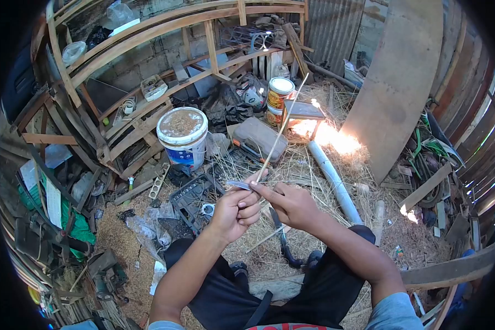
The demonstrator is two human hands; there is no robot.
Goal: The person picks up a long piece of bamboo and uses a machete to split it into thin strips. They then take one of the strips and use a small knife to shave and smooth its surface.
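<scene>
Thin stick (281, 129) pinched at lower end between fingers of right hand (291, 204), slanting up toward paint can (280, 92). Left hand (237, 212) fisted around knife (237, 185), blade touching stick near the pinch. Both held above lap, over straw-littered ground (313, 165). White bucket (182, 135) off left, grey pipe (335, 181) just right.

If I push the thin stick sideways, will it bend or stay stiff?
The stick is very thin and long, so it probably flexes easily and may snap. It looks light: the right hand holds it up by one end, nearly straight.
</scene>
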